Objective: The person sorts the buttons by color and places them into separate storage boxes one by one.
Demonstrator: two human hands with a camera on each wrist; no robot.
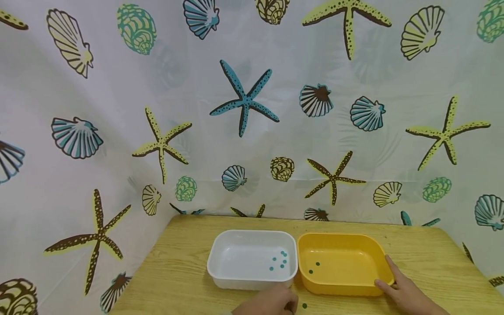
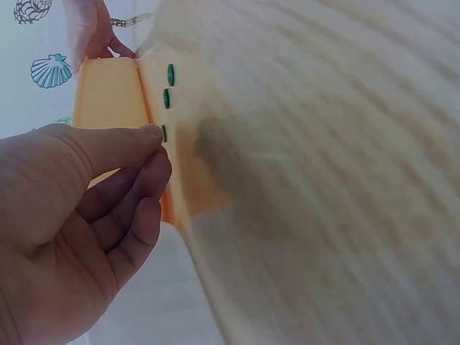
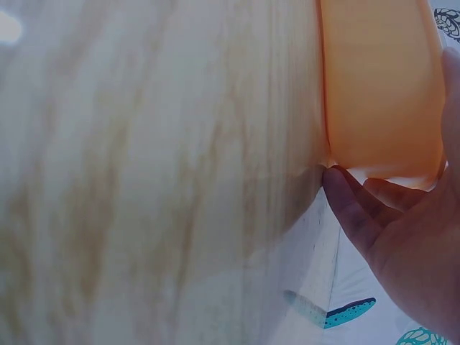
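White fabric (image 1: 189,78) printed with starfish and seashells in blue, yellow, green and brown hangs behind and to the sides of a wood-grain table (image 1: 173,258), on which a yellow plastic basin (image 1: 346,289) stands. Directly left of the yellow basin is a white plastic basin (image 1: 236,283), their rims meeting or almost so, with six small teal discs (image 1: 285,261) lying toward the end nearest the yellow one. Inside the yellow basin, two dark green discs (image 1: 317,264) lie near its left end. The right hand (image 1: 405,291) holds the yellow basin's right end, the thumb at the front corner and the fingers reaching along the end wall. The left hand (image 1: 271,302) is low at the front left of the yellow basin, before the white one, its fingers curled inward and the tips of thumb and forefinger brought close together. Three green discs (image 2: 167,98) show in a row along the yellow basin's front side in the left wrist view; the nearest sits right by those fingertips, and whether it is pinched there cannot be told.
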